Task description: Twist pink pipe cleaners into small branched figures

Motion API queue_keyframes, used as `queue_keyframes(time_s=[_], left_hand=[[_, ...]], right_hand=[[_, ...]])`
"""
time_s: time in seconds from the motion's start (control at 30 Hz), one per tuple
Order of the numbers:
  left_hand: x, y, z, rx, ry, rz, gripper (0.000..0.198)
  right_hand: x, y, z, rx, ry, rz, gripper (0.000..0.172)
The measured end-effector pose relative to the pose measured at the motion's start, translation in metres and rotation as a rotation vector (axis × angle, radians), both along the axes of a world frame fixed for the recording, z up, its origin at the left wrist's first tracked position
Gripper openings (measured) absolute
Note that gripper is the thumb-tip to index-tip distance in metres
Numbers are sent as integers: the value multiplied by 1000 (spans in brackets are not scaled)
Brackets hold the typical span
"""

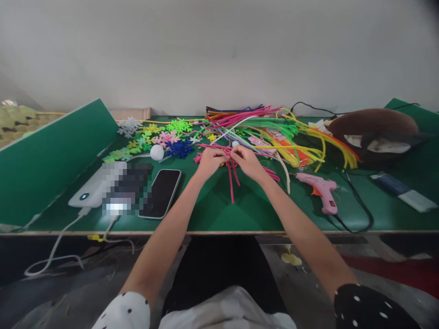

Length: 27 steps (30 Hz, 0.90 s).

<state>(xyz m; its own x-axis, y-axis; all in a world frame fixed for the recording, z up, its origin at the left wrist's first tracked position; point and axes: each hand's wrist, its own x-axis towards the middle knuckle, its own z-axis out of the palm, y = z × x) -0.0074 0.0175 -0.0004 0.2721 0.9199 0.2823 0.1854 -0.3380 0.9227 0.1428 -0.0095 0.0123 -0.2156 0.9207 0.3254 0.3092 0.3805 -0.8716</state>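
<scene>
Pink pipe cleaners (232, 183) run out from between my two hands over the green table, some pointing toward me and some to the sides. My left hand (211, 162) pinches them from the left with bent fingers. Close beside it, my right hand (247, 161) pinches the same pink stems from the right. The fingertips nearly meet, and the exact spot they grip is hidden. More pink stems lie just beyond and to the right of my hands.
Behind lies a heap of coloured pipe cleaners (254, 119). Fuzzy snowflake shapes (180, 149) and a white ball (157, 152) sit left. A smartphone (160, 194) and white power bank (99, 185) lie front left. At right are a pink glue gun (318, 188) with its cord and a brown cushion-like object (373, 128).
</scene>
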Motion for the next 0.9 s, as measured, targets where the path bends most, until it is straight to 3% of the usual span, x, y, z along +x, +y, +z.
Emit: queue_keyframes(time_s=[0.47, 0.7, 0.9], left_hand=[[1, -5, 4, 66, 89, -9, 21], [6, -8, 6, 178, 131, 81, 23], [12, -9, 2, 177, 74, 69, 28]], right_hand=[[-6, 5, -16, -110, 277, 62, 24], [-7, 8, -16, -165, 531, 6, 21], [-11, 8, -17, -172, 670, -55, 18]])
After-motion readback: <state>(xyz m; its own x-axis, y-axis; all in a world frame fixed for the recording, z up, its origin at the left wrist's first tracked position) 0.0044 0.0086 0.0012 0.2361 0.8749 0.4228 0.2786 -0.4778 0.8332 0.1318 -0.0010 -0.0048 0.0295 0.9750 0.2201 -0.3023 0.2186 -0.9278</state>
